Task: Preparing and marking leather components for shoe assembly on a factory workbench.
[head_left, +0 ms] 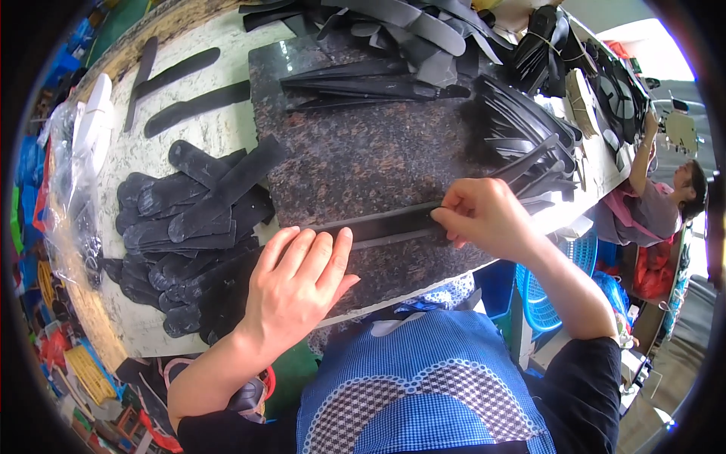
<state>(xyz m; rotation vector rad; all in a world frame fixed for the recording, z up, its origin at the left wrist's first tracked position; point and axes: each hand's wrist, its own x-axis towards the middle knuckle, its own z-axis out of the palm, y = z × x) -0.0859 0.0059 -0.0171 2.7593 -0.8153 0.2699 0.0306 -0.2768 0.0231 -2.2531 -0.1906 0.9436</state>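
A long black strip [389, 224] with grey edges lies across the near part of a dark speckled stone slab [340, 166]. Flat over the strip's left part rests my left hand [291, 281], its fingers stretched out. At the strip's right end, my right hand [485, 218] pinches it between thumb and fingers. Close to my left hand is a heap of black shaped pieces [185, 208] with rounded ends, some overlapping the slab's left edge. A fanned stack of black strips [518, 121] sits beyond my right hand.
More black strips [363, 82] lie at the slab's far side, with grey and black pieces [423, 34] behind. Loose black pieces [181, 72] and a clear plastic bag [72, 189] are at the left. A blue basket [560, 280] stands below the table's right; a person [643, 204] is beyond.
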